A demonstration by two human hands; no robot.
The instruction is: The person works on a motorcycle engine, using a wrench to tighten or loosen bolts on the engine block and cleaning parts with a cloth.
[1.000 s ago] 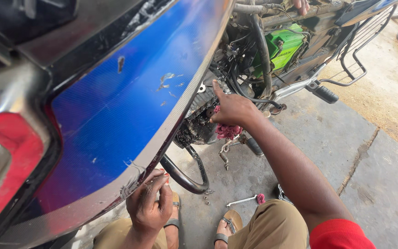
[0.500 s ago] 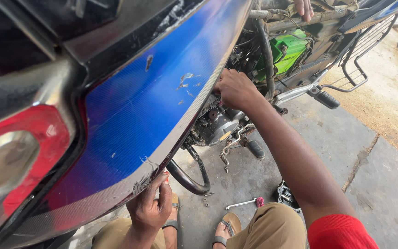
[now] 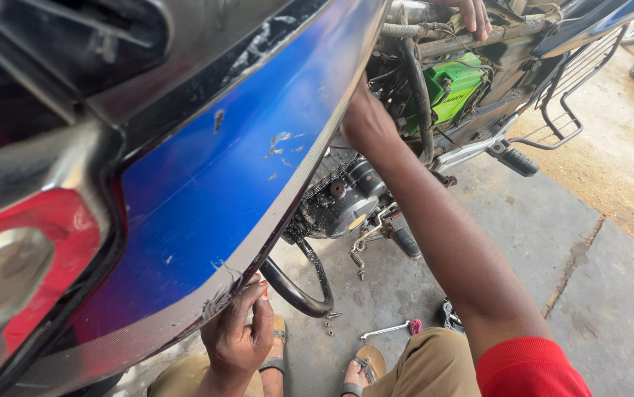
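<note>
A blue motorcycle fuel tank (image 3: 206,191) with a red and chrome patch at its left fills the left half of the head view. My left hand (image 3: 240,334) grips its near lower edge from below, thumb on the scratched rim. My right hand (image 3: 364,121) is pressed against the tank's far edge beside the bike frame, its fingers hidden behind the tank. Below the tank sit the bare engine (image 3: 339,198) and a curved black exhaust pipe (image 3: 298,283).
A green battery (image 3: 453,84) sits in the open frame, with another person's hand (image 3: 471,11) resting on the frame above it. A footpeg (image 3: 519,162) juts out to the right. A small red-handled tool (image 3: 390,329) and loose bolts (image 3: 329,320) lie on the concrete by my sandalled feet.
My right hand has risen from beside the engine to the tank's far edge. The tank now covers more of the frame and sits closer to the bike. My left hand keeps its grip.
</note>
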